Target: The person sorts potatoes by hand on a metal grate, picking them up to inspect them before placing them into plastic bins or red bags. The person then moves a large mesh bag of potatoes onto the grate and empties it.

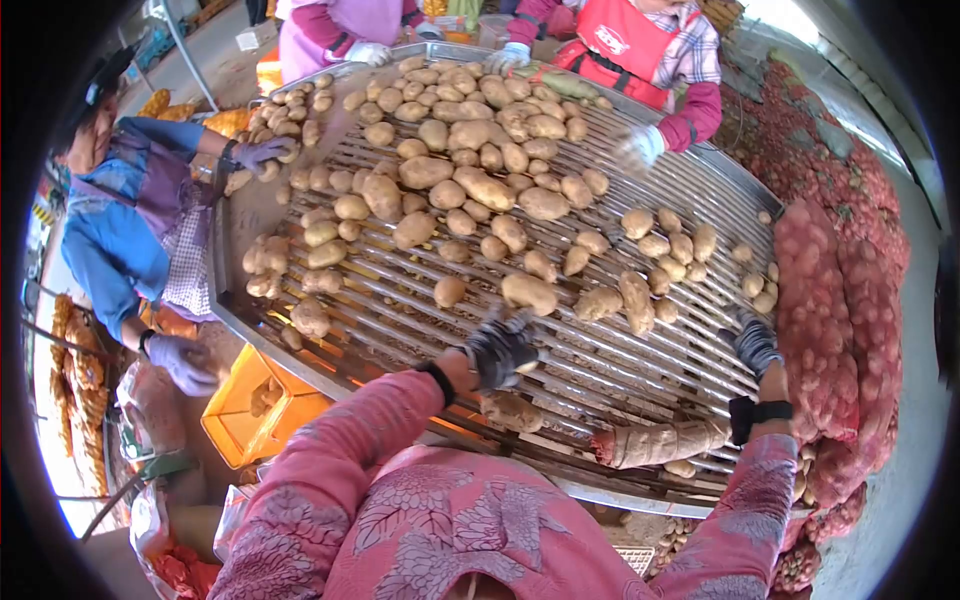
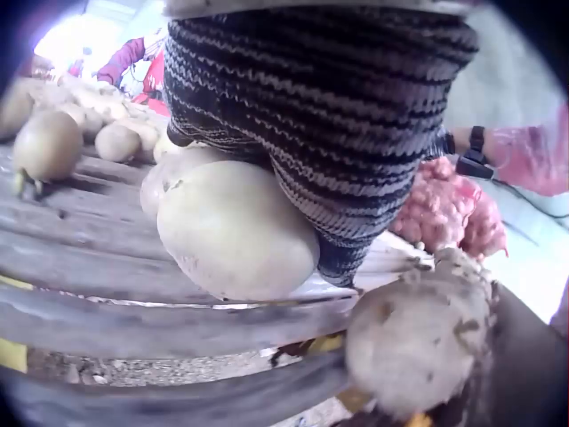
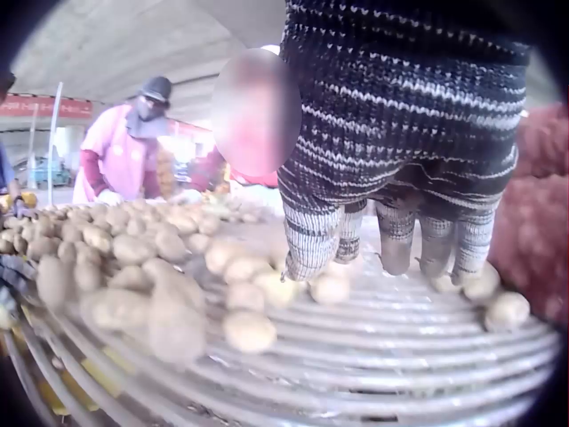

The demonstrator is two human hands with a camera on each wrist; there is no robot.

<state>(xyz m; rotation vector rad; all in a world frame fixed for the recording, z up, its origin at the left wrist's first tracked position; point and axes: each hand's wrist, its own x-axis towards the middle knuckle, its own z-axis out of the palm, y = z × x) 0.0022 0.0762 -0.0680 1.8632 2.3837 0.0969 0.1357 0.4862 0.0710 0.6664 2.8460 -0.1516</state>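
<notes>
My left hand (image 1: 500, 350), in a dark striped knit glove, is low over the metal bars of the sorting table (image 1: 600, 385). In the left wrist view its thumb and fingers curl round a pale potato (image 2: 236, 231), and a second potato shows just behind that one. A dirt-crusted potato (image 1: 512, 410) lies on the bars near this wrist. My right hand (image 1: 752, 345), gloved alike, reaches over the right part of the bars. Its fingers (image 3: 311, 240) point down, spread and holding nothing, with small potatoes (image 3: 507, 311) beyond them.
Many potatoes (image 1: 470, 135) cover the far and left parts of the table. A rolled sack (image 1: 665, 443) lies near the front edge. Full red net sacks (image 1: 815, 320) stand at the right. An orange crate (image 1: 255, 405) is at left. Several gloved people work round the table.
</notes>
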